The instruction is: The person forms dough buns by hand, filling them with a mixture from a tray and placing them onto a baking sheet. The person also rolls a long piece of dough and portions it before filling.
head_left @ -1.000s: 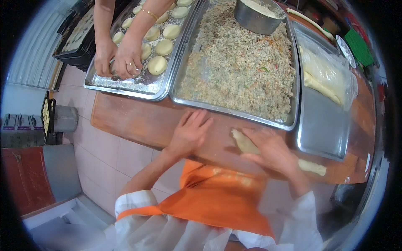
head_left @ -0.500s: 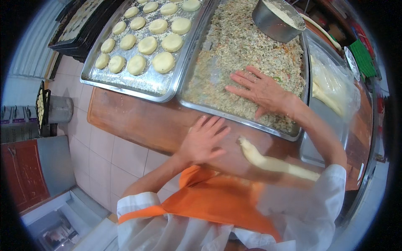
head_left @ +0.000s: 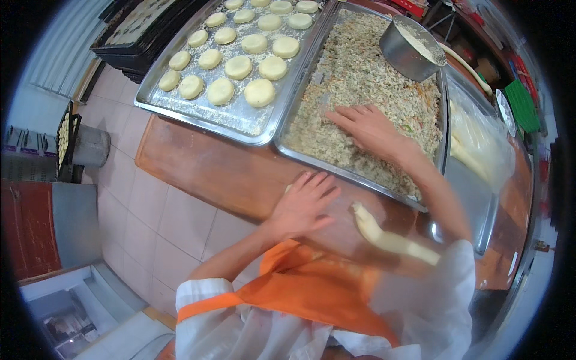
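Observation:
My left hand (head_left: pixel 306 204) lies on the wooden worktop (head_left: pixel 198 159) with its fingers spread, a small pale bit just showing by its fingertips. To its right is a pale rope of dough (head_left: pixel 384 237), touched by neither hand. My right hand (head_left: pixel 372 135) reaches over the near part of a steel tray (head_left: pixel 354 185) of speckled, crumbly filling (head_left: pixel 342 60), its slightly bent fingers resting on the mixture, tips partly hidden. Beside this tray, on the left, a floury tray (head_left: pixel 252 135) holds several rows of round dough pieces (head_left: pixel 259 92).
A steel ring pan (head_left: pixel 408 60) stands on the filling's far end. At right are bagged dough (head_left: pixel 480 126) on another tray, a long dough strip (head_left: pixel 480 75) and a green plastic item (head_left: pixel 521 105). Stacked black trays (head_left: pixel 126 48) and a metal bin (head_left: pixel 93 150) are on the left.
My right hand has left the dough rope and moved up onto the filling. My left hand stays on the worktop. The other person's hands at the dough tray are gone. The view has shifted.

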Demonstrator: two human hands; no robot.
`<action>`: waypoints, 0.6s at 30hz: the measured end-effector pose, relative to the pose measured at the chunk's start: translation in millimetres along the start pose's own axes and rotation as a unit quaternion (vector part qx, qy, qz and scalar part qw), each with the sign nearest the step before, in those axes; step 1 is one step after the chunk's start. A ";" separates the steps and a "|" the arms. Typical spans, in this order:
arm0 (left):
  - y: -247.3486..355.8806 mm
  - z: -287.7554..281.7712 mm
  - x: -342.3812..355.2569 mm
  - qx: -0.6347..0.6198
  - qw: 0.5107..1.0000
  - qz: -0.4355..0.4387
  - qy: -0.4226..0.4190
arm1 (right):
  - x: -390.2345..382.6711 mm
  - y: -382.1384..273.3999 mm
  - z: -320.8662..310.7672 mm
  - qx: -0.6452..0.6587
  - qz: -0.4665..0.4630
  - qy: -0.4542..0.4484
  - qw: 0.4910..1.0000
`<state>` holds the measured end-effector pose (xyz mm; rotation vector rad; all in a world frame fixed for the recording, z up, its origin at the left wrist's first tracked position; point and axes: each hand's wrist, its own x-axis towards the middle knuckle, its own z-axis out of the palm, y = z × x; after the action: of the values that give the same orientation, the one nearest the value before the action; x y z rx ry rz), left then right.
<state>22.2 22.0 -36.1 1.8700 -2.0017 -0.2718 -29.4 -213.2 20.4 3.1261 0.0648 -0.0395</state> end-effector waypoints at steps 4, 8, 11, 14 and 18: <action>-1.8 6.3 -2.7 -0.009 1.000 0.001 0.014 | -36.5 -3.9 -17.5 0.004 -0.126 0.025 0.992; 0.0 2.3 1.9 -0.017 1.000 0.012 0.005 | -28.8 -5.6 18.9 -0.104 -0.300 0.012 0.948; 0.7 0.9 3.2 -0.013 1.000 0.014 -0.002 | 10.8 -3.5 35.6 -0.090 -0.362 0.092 0.924; -1.4 4.0 2.9 -0.016 1.000 0.005 -0.002 | 50.7 -15.6 29.2 -0.045 -0.350 0.073 0.933; -0.8 -0.1 4.0 -0.002 1.000 0.011 -0.015 | 76.2 8.9 51.7 0.017 -0.097 0.113 0.989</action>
<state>22.8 17.9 -35.7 1.8507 -2.0385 -0.3008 45.7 -219.8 -33.1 3.1294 0.3748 0.3139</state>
